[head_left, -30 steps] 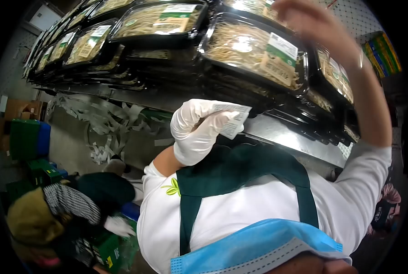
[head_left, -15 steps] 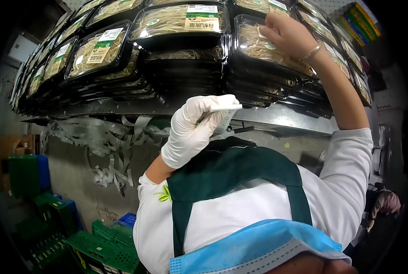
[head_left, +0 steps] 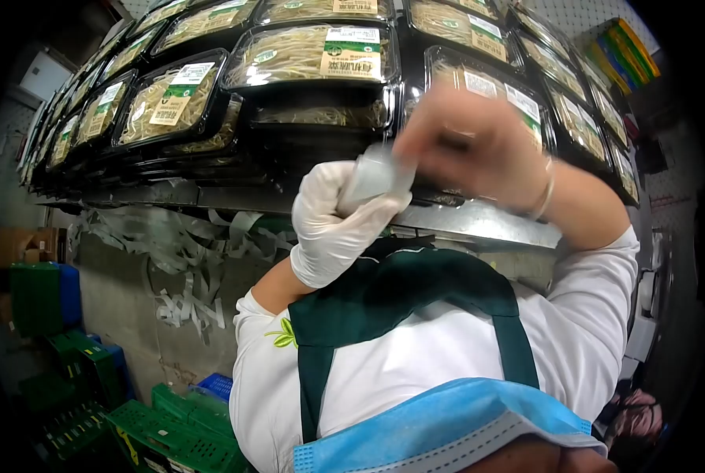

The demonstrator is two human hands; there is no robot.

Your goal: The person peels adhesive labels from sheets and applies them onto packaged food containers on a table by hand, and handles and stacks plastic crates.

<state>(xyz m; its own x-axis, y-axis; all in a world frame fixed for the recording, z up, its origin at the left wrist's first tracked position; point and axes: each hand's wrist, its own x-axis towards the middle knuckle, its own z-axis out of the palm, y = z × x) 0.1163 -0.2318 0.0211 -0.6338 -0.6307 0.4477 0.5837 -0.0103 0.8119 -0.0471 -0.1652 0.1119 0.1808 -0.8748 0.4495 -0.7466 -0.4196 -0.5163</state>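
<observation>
My left hand [head_left: 329, 229], in a white glove, is closed around a roll of white labels [head_left: 372, 177] in front of my chest. My right hand [head_left: 471, 150] is bare, with a band at the wrist, and its fingertips are at the upper right edge of the labels. Motion smears those fingers, so whether they pinch a label cannot be made out. Behind my right hand is a clear-lidded black tray of bean sprouts [head_left: 439, 67], partly covered by it. White and green labels show on its lid. Left of it, another bean sprout pack [head_left: 289, 55] tops a stack.
More stacked sprout packs [head_left: 167, 94] fill the metal table [head_left: 486, 225] left, right and behind. Torn backing strips [head_left: 163, 244] hang below the table edge. Green crates [head_left: 171, 433] stand on the floor at lower left. Another person [head_left: 640, 414] is at lower right.
My right hand has come off the sprout pack on the right and moved down and left to the labels. My left hand has turned the label roll so its face shows more.
</observation>
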